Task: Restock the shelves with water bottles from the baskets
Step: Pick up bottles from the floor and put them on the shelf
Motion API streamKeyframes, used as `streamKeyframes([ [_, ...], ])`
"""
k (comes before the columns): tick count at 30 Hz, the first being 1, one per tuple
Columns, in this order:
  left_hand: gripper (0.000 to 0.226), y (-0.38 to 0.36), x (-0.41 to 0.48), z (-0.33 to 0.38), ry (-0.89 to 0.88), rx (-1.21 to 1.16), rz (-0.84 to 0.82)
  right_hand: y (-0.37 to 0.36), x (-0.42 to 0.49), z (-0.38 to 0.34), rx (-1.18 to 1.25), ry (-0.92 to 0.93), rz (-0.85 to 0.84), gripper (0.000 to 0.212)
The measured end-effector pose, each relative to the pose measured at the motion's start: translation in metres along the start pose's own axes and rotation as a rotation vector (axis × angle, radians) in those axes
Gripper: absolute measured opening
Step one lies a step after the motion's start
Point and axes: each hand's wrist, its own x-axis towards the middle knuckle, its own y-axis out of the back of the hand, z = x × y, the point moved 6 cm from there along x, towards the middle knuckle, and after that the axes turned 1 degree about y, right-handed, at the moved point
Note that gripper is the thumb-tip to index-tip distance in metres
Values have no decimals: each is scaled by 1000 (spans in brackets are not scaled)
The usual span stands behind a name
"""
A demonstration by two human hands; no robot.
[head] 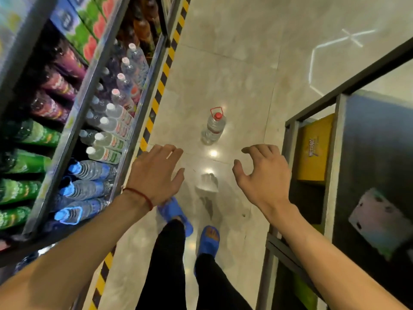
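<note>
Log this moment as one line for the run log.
left hand: open, empty | right hand: open, empty | large clear plastic water bottle with red cap: upright on pale tile floor, untouched

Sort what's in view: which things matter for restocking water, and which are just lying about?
For the job: large water bottle standing on the floor; white-capped water bottles and blue-capped water bottles on the shelf; left hand and right hand, both empty.
Just lying about: green bottles; yellow box; striped floor tape; blue slippers.
</note>
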Motion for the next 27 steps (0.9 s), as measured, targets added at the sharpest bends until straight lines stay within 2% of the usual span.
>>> streamKeyframes([
  [10, 41, -45, 148, -47, -92, -78, -120, -64, 100, 3, 19, -145, -50, 38],
  [13, 45, -64, 185, -65, -134, -59, -131, -97, 129, 7, 28, -150, -72, 37],
  [17, 52, -98, 230, -88, -155, -69, -155, -149, 166, 13, 65, -151, -9, 33],
  [21, 54, -155, 259, -108, -117, -126, -178, -213, 187, 30, 138, -251, -25, 33],
  [24, 56, -208, 270, -117, -91, -154, -190, -275, 187, 50, 196, -372, -86, 43],
  [27, 59, -262, 276, -114, -91, -190, -192, -341, 176, 81, 337, -557, -147, 63],
])
